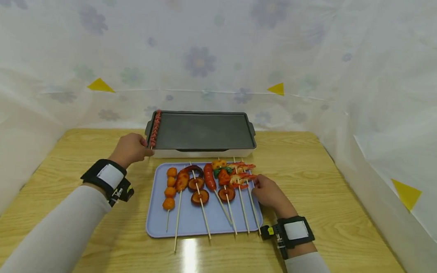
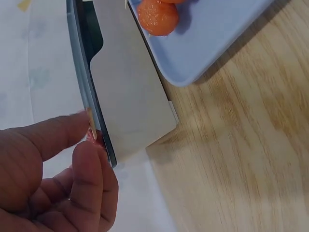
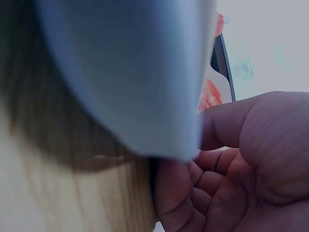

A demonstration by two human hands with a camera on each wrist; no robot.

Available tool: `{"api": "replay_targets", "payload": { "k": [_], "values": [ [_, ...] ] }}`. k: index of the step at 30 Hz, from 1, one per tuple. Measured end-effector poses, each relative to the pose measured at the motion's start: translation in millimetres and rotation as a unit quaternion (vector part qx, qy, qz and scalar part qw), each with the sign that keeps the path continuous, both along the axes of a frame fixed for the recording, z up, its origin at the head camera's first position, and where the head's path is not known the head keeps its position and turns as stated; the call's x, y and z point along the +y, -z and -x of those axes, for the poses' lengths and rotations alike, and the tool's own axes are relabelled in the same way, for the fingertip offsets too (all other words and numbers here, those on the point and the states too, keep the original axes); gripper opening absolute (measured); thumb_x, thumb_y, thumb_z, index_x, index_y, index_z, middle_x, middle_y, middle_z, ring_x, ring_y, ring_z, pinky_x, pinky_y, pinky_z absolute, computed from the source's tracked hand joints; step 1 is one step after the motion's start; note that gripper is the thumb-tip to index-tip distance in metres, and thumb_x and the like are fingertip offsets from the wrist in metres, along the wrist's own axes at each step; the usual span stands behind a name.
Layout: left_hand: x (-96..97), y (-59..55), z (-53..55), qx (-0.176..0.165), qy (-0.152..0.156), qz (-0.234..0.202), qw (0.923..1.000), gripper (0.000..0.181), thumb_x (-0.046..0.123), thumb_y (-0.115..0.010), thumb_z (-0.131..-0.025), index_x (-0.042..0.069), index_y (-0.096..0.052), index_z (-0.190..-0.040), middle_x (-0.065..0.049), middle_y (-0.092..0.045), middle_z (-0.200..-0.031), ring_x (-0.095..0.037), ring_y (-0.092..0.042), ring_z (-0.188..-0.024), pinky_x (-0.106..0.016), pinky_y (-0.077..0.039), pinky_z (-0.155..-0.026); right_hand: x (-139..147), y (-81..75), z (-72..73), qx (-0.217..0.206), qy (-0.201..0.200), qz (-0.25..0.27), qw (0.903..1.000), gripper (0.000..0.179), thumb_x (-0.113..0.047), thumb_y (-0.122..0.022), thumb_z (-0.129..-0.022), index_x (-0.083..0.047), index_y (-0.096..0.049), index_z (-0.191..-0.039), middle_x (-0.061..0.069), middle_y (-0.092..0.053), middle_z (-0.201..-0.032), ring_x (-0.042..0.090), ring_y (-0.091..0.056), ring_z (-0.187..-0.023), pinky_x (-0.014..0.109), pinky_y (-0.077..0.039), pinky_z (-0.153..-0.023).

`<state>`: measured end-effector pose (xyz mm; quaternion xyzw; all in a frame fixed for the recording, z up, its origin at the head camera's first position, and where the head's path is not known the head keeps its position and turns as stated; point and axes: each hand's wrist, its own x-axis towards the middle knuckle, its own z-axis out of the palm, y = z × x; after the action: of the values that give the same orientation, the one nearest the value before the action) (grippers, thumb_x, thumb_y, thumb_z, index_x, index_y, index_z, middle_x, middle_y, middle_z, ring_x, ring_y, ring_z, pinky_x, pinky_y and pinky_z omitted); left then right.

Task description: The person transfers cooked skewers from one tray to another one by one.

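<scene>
A skewer of small red meat pieces (image 1: 155, 129) lies along the left edge of a dark griddle (image 1: 204, 129). My left hand (image 1: 130, 149) pinches the near end of its stick between thumb and forefinger, at the griddle's front left corner. My right hand (image 1: 270, 193) grips the right rim of a lavender tray (image 1: 191, 221), thumb on the upper side and fingers curled below. Several skewers lie on the tray: orange balls (image 1: 169, 191), mushroom slices (image 1: 199, 196), a sausage (image 1: 209, 176) and shrimp (image 1: 241, 179) among them. The tray blurs in the right wrist view.
The griddle stands on a white base (image 1: 202, 154) behind the tray, on a wooden table (image 1: 319, 199). Several sticks reach over the tray's front edge. White flowered sheeting (image 1: 201, 49) with yellow triangles (image 1: 101, 85) encloses the back and sides.
</scene>
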<state>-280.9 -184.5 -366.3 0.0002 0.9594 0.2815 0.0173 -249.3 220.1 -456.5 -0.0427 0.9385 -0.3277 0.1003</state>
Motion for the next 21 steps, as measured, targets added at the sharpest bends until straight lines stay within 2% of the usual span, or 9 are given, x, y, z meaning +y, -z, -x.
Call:
{"api": "replay_targets", "payload": {
  "k": [2, 6, 11, 17, 21],
  "values": [
    [0.4, -0.7, 0.5, -0.008, -0.003, 0.001, 1.0000, 0.024, 0.019, -0.070, -0.079, 0.001, -0.058, -0.069, -0.006, -0.060, -0.060, -0.021, -0.056, -0.057, -0.032, -0.037, -0.050, 1, 0.7, 0.2, 0.000, 0.000, 0.001, 1.0000, 0.004, -0.006, -0.048, -0.085, -0.003, -0.049, -0.089, 0.009, -0.043, -0.072, 0.021, -0.044, -0.060, 0.031, -0.034, -0.050],
    [0.0, 0.7, 2.0, -0.024, -0.003, 0.005, 0.9997, 0.019, 0.013, -0.067, -0.078, 0.003, -0.061, -0.064, -0.002, -0.056, -0.055, -0.018, -0.050, -0.053, -0.031, -0.038, -0.050, 1, 1.1, 0.7, 0.002, -0.001, -0.002, 1.0000, 0.005, -0.006, -0.048, -0.085, -0.003, -0.049, -0.089, 0.009, -0.045, -0.073, 0.022, -0.045, -0.061, 0.031, -0.034, -0.050],
    [-0.8, 3.7, 4.7, -0.048, -0.009, -0.002, 0.9988, 0.025, 0.008, -0.061, -0.077, 0.010, -0.049, -0.055, 0.003, -0.046, -0.048, -0.015, -0.041, -0.046, -0.030, -0.034, -0.049, 1, 1.5, 1.2, 0.005, -0.004, -0.003, 1.0000, 0.006, -0.006, -0.048, -0.085, -0.003, -0.050, -0.090, 0.009, -0.046, -0.073, 0.021, -0.045, -0.062, 0.031, -0.035, -0.050],
    [-2.4, 7.8, 6.7, -0.066, -0.021, -0.018, 0.9975, 0.021, 0.008, -0.060, -0.080, 0.007, -0.050, -0.062, 0.000, -0.051, -0.052, -0.018, -0.046, -0.051, -0.031, -0.036, -0.050, 1, 0.6, 0.9, 0.010, -0.007, -0.005, 0.9999, 0.005, -0.007, -0.047, -0.085, -0.003, -0.049, -0.088, 0.010, -0.046, -0.073, 0.022, -0.045, -0.061, 0.032, -0.035, -0.051],
    [-1.6, 12.9, 5.7, -0.055, -0.019, -0.026, 0.9979, 0.012, 0.008, -0.060, -0.081, 0.002, -0.055, -0.072, -0.005, -0.057, -0.060, -0.020, -0.053, -0.057, -0.030, -0.040, -0.052, 2, 0.0, 0.9, 0.011, -0.007, -0.011, 0.9998, 0.007, -0.008, -0.047, -0.085, -0.003, -0.050, -0.090, 0.010, -0.047, -0.074, 0.022, -0.046, -0.063, 0.032, -0.036, -0.052]
  ]
}}
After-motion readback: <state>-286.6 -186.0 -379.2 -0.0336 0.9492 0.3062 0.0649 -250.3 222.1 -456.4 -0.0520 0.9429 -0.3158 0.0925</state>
